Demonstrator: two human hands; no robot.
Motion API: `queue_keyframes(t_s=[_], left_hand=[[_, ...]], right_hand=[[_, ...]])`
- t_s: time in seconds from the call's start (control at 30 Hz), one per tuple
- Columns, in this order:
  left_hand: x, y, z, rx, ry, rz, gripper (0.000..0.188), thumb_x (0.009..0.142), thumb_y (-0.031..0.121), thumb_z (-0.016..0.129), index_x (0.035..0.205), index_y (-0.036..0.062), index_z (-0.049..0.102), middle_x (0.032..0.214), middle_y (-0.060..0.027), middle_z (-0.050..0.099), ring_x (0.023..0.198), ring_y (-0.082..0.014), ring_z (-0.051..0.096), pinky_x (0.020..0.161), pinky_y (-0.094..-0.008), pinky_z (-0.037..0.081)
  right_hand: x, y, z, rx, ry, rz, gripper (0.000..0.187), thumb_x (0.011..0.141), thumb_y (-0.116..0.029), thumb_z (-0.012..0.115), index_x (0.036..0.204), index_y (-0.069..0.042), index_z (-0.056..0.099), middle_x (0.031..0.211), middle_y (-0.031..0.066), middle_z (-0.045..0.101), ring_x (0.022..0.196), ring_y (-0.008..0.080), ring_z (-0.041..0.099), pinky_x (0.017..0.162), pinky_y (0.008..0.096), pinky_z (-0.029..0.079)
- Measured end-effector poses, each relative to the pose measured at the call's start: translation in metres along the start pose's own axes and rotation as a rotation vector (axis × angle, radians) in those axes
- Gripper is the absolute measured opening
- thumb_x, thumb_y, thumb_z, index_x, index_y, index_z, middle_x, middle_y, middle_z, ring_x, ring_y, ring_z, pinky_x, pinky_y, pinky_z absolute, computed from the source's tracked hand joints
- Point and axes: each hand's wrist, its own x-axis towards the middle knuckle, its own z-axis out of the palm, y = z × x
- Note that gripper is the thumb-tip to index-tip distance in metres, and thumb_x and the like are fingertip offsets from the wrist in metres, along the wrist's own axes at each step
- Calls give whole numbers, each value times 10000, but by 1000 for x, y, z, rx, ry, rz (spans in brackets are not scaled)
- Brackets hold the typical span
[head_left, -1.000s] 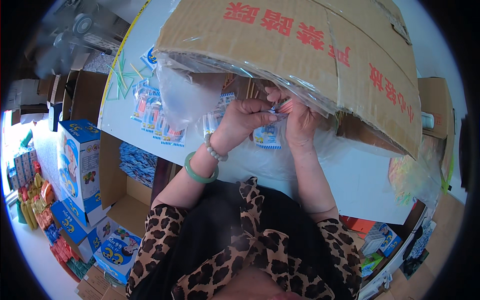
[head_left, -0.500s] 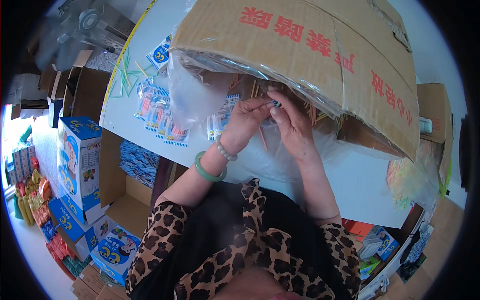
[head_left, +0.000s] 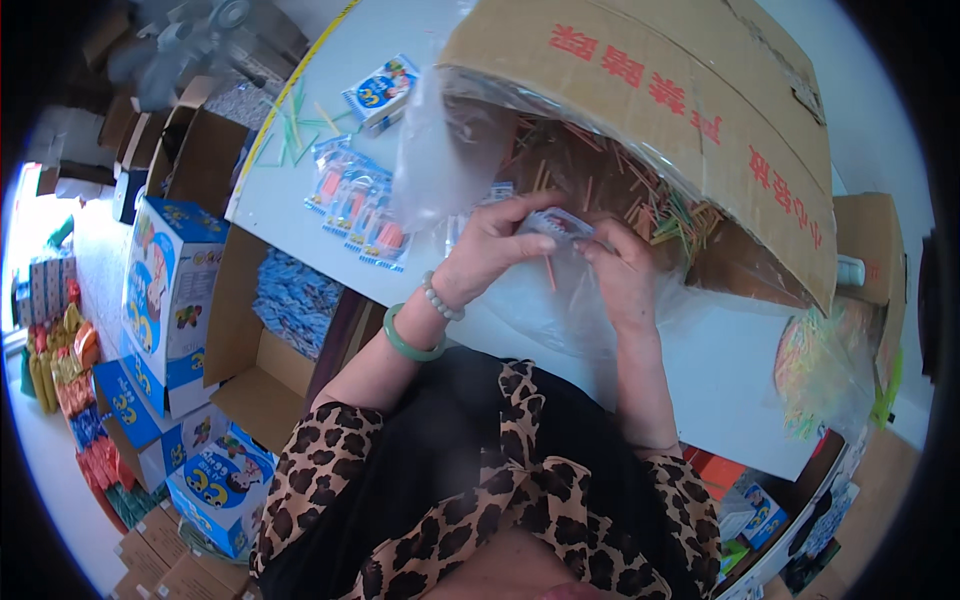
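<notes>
Between my hands is a small clear plastic packet [head_left: 562, 222] with blue and white print. My left hand [head_left: 492, 245] pinches its left side with thumb and fingers; my right hand [head_left: 622, 268] is closed on its right edge. A thin pinkish stick [head_left: 550, 272] shows just below the packet; whether it touches it I cannot tell. Beyond my hands, a large cardboard carton [head_left: 640, 75] lies with its mouth toward me, lined with clear film. Many thin coloured sticks [head_left: 680, 220] lie inside it. Several similar printed packets [head_left: 360, 205] lie overlapping on the table to the left.
On the white table [head_left: 710, 360] are a small blue box [head_left: 382, 92] and loose green sticks [head_left: 292, 135]. An open carton of blue packets [head_left: 297, 300] stands at the left edge, beside blue printed boxes [head_left: 175, 300]. A bag of coloured sticks [head_left: 812, 365] sits at the right.
My hands have moved apart, and the packet between them now shows spread out. My right hand has shifted right and down. The whole view has turned slightly, showing more of the carton's inside.
</notes>
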Motion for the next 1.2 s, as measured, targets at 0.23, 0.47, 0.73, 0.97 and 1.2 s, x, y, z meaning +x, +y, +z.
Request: queue_keyframes(t_s=[0.23,0.47,0.73,0.97,1.2], left_hand=[[-21,-1,-14,102,-27,74,195,803,38,650,992,-5,667,946,-82,628,845,-127,591,740,-246,481],[-54,9,-89,691,587,109,34,720,4,674,730,-4,643,695,-51,530,663,-146,521,585,-276,408],[-42,7,-99,1608,925,834,198,665,107,742,828,53,644,729,-69,568,641,-271,515,597,-380,407],[-80,-28,-31,1355,263,588,186,663,155,765,667,82,593,631,-50,515,523,-225,503,462,-325,369],[-36,-16,-19,958,464,265,185,750,127,701,852,-6,623,687,-140,573,616,-298,567,560,-354,457]], right_hand=[[-11,-2,25,84,-93,17,113,742,54,583,848,20,604,936,55,607,856,123,551,741,249,440],[-5,7,34,-553,33,43,87,781,-62,601,847,-11,579,840,95,614,729,198,591,667,297,464],[11,19,82,-976,84,-33,308,786,-334,652,798,-49,535,766,107,592,762,302,605,696,418,471],[27,34,83,-722,20,273,259,746,-283,677,760,-65,537,706,95,592,698,275,595,650,396,454],[16,40,50,-9,8,247,106,818,-102,601,770,-9,583,671,-3,577,631,84,524,588,235,418]])
